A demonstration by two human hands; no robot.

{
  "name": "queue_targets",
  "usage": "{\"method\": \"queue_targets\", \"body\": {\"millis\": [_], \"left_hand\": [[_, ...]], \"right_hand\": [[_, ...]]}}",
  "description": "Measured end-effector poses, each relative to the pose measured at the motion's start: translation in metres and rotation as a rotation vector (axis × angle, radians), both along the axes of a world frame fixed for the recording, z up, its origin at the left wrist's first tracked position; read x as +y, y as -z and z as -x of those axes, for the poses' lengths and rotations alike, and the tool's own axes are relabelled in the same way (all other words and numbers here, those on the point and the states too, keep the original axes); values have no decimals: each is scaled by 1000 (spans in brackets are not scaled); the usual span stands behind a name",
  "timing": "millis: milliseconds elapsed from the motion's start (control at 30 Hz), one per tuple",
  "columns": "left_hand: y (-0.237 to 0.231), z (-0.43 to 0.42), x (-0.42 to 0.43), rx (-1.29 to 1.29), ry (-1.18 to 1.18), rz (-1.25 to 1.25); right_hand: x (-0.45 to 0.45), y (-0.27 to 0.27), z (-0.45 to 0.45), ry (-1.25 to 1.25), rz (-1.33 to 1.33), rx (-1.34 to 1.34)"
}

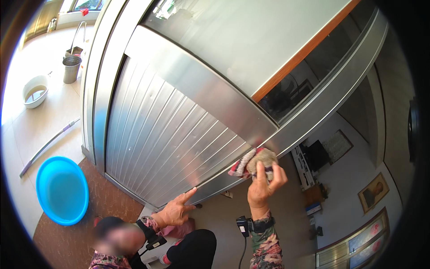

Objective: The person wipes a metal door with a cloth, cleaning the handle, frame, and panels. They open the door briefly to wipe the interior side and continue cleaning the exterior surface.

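My right hand [265, 185] grips a bunched plaid cloth [242, 164] with a fuzzy beige side. The cloth presses against the aluminium frame [265, 129] of a door, near a corner below the glass. Lower down, my left hand [178, 208] has its index finger stretched out, its tip at the edge of the ribbed metal panel [168, 134]; it holds nothing that I can see. Black straps with small devices circle both wrists. Above the panel, a glass pane [228, 40] shows a pale backing and an orange-brown strip [305, 50].
A blue plastic basin [62, 191] stands on a brown floor mat [67, 242]. Further left are a pole [50, 146], a white basin with murky water [35, 92], a metal bucket [71, 69] and a dustpan [74, 50]. At right, a framed portrait [373, 194] hangs beyond the frame.
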State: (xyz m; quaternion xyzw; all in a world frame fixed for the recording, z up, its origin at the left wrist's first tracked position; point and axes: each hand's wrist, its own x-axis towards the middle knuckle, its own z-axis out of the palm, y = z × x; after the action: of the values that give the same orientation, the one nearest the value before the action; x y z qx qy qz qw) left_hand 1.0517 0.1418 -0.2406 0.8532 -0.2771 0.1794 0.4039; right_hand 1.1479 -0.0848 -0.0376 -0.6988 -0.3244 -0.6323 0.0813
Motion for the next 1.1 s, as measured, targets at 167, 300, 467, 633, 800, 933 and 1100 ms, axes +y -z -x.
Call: {"method": "queue_targets", "body": {"millis": [167,300,467,633,800,933,1100], "left_hand": [[-1,-5,4,62,-13,2],[6,7,10,64,30,62],[8,19,17,14,-11,75],[-6,25,36,-25,-93,-181],[-19,11,46,-1,-213,-289],[-12,-9,50,-141,-314,-210],[-4,11,76,-97,-366,-245]], "right_hand": [[16,-43,-18,100,75,-42],[67,-65,-6,13,83,-66],[177,-104,-2,-90,198,-18],[312,-145,-1,-188,296,-143],[382,-168,-28,-206,275,-193],[364,-163,-50,-214,323,-228],[324,-149,-31,-165,461,-221]]}}
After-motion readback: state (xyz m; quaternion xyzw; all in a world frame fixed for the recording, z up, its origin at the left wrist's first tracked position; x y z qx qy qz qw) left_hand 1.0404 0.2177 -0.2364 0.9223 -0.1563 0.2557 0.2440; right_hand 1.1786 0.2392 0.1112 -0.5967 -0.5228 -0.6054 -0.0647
